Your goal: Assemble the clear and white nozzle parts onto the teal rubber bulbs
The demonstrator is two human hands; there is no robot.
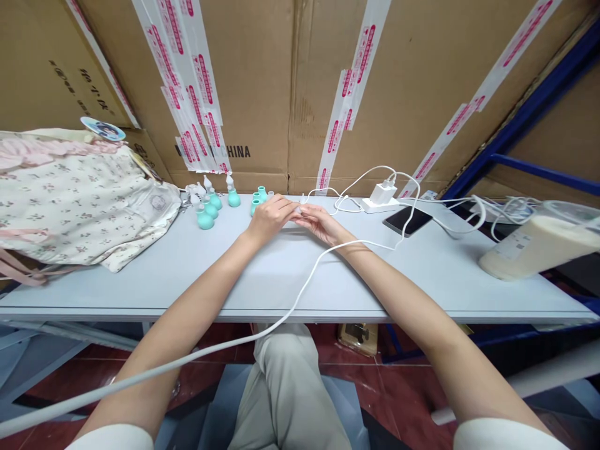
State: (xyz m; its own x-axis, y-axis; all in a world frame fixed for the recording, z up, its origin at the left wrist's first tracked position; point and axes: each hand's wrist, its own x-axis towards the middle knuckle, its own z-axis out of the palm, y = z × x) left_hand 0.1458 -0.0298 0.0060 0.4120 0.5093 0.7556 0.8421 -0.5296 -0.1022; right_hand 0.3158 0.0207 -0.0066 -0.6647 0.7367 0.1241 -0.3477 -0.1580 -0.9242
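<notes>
My left hand (273, 214) and my right hand (321, 223) meet over the back middle of the table, fingertips closed together. Between them is a small translucent piece (298, 210), mostly hidden by the fingers; its exact kind is unclear. Just behind and left of my left hand stand several small teal rubber bulbs (262, 192), partly covered by it. Farther left are several more teal squeeze bulbs (205, 217), some with clear nozzles (229, 180) on top. A few loose clear pieces (193, 192) lie beside them.
A white cable (309, 275) crosses in front, over my right forearm. On the right are a charger on a power strip (383, 194), a phone (407, 220) and a cup with a pale drink (520, 247). A floral cloth bag (84, 194) lies left; cardboard (262, 81) stands behind the table (290, 275).
</notes>
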